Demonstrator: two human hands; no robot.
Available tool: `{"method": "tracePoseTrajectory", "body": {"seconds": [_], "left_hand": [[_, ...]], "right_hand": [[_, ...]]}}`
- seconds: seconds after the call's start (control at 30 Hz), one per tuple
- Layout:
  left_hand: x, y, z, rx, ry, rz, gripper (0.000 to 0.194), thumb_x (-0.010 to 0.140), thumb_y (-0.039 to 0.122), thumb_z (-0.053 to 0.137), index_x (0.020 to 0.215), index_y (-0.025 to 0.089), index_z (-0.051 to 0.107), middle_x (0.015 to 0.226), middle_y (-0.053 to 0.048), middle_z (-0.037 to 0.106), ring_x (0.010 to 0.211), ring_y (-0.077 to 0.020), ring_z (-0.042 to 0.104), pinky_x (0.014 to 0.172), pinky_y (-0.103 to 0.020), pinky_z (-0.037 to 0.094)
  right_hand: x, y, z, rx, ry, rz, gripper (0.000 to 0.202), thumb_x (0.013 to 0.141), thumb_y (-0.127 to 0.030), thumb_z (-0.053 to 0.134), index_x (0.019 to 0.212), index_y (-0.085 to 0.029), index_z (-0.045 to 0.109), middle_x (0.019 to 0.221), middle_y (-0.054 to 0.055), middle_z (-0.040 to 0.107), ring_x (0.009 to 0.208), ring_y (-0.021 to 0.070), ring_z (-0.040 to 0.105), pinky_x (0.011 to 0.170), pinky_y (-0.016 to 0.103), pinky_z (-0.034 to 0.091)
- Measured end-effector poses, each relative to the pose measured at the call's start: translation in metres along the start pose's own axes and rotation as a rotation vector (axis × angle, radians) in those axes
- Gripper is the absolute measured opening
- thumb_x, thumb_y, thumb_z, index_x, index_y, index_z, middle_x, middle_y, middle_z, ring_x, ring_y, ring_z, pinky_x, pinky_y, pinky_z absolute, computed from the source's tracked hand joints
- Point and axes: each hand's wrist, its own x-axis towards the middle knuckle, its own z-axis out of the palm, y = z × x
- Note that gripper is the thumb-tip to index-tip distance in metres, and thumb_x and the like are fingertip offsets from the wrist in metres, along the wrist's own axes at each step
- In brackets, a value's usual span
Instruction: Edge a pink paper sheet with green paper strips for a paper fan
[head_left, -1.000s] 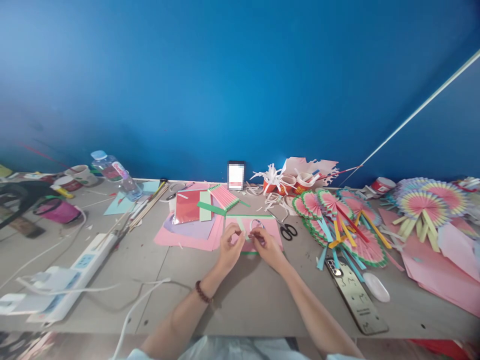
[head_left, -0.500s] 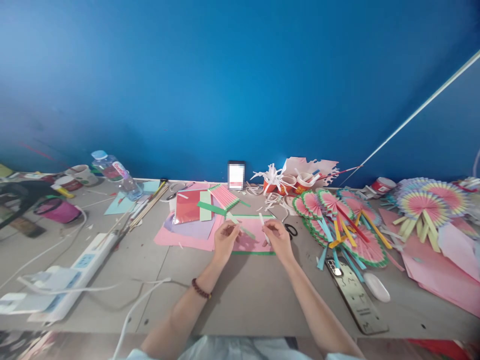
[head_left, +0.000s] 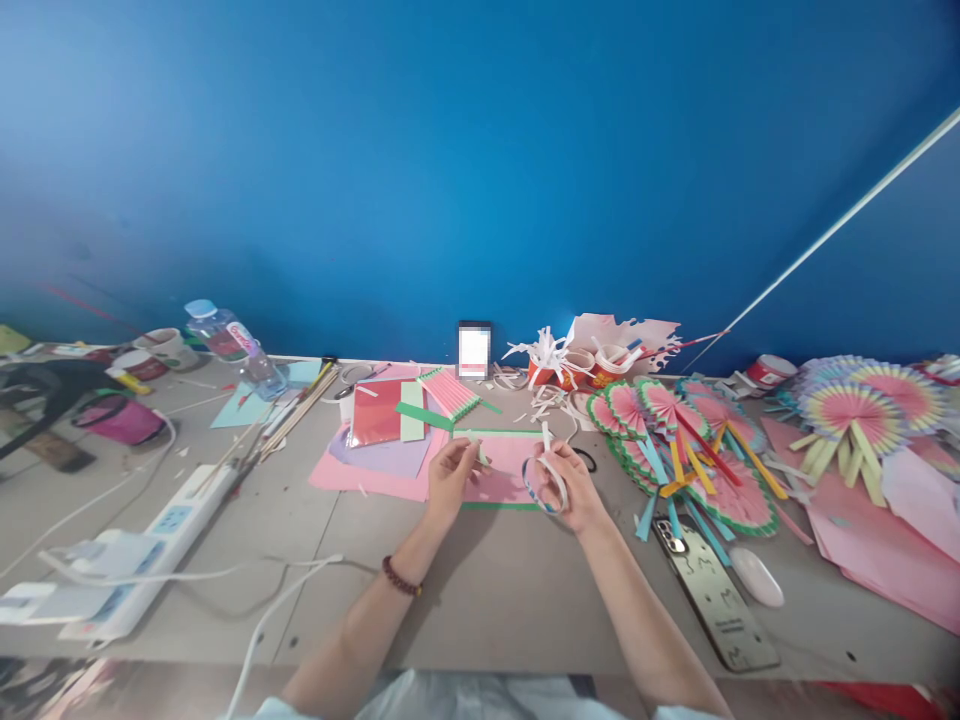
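My right hand (head_left: 577,488) is closed on a roll of white tape (head_left: 555,506), its ring facing me and a loose end standing up at the top. Opposite it, my left hand (head_left: 450,478) pinches a small pale strip (head_left: 482,457) between thumb and fingers. Both hands are just above a pink paper sheet (head_left: 502,482) with green edging along its far and near sides. Behind them lies a pleated pink paper piece (head_left: 448,392) with green ends. A green strip (head_left: 421,415) is beside it.
Left of the sheet are a red packet (head_left: 375,412) and purple paper (head_left: 382,458). Black scissor handles (head_left: 589,460) show partly behind my right hand. Several pleated paper fans (head_left: 739,495), a phone (head_left: 720,600) and a white mouse (head_left: 756,577) lie to the right. A power strip (head_left: 169,530) is left.
My right hand has turned and shifted slightly right, bringing the tape ring into view. The longer pale strip at my left hand now shows only as a short piece.
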Motion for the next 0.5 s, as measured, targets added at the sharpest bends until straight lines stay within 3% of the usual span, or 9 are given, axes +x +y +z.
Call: {"method": "tracePoseTrajectory", "body": {"seconds": [0.1, 0.2, 0.33, 0.5], "left_hand": [[-0.001, 0.002, 0.001, 0.051, 0.029, 0.071, 0.029, 0.067, 0.042, 0.073, 0.071, 0.015, 0.063, 0.057, 0.002, 0.059, 0.04, -0.0069, 0.05, 0.034, -0.018, 0.035], [-0.001, 0.002, 0.003, 0.056, 0.021, 0.087, 0.026, 0.066, 0.039, 0.074, 0.068, 0.015, 0.063, 0.053, 0.003, 0.056, 0.043, -0.0082, 0.051, 0.039, -0.02, 0.041], [-0.003, 0.0, 0.005, 0.011, 0.0, 0.06, 0.031, 0.061, 0.039, 0.076, 0.076, 0.015, 0.064, 0.059, 0.0, 0.062, 0.048, -0.0115, 0.057, 0.042, -0.022, 0.046], [-0.007, 0.003, 0.007, 0.028, -0.025, 0.01, 0.032, 0.063, 0.042, 0.074, 0.074, 0.014, 0.065, 0.06, -0.001, 0.064, 0.046, -0.0108, 0.056, 0.043, -0.021, 0.045]], "right_hand": [[-0.004, 0.001, 0.01, -0.026, -0.124, 0.09, 0.031, 0.073, -0.045, 0.067, 0.074, -0.022, 0.047, 0.057, -0.006, 0.054, 0.028, 0.0029, 0.031, 0.022, 0.013, 0.021], [-0.008, 0.005, 0.023, -0.078, -0.192, 0.2, 0.032, 0.074, -0.048, 0.065, 0.075, -0.021, 0.048, 0.045, -0.009, 0.049, 0.022, 0.0026, 0.026, 0.021, 0.014, 0.019], [-0.012, 0.013, 0.037, -0.187, -0.117, 0.254, 0.033, 0.071, -0.047, 0.069, 0.076, -0.021, 0.049, 0.036, -0.011, 0.044, 0.022, 0.0036, 0.026, 0.021, 0.013, 0.021], [-0.012, 0.015, 0.04, -0.315, -0.026, 0.212, 0.036, 0.069, -0.052, 0.068, 0.075, -0.021, 0.05, 0.036, -0.011, 0.043, 0.024, 0.0051, 0.03, 0.02, 0.014, 0.023]]}}
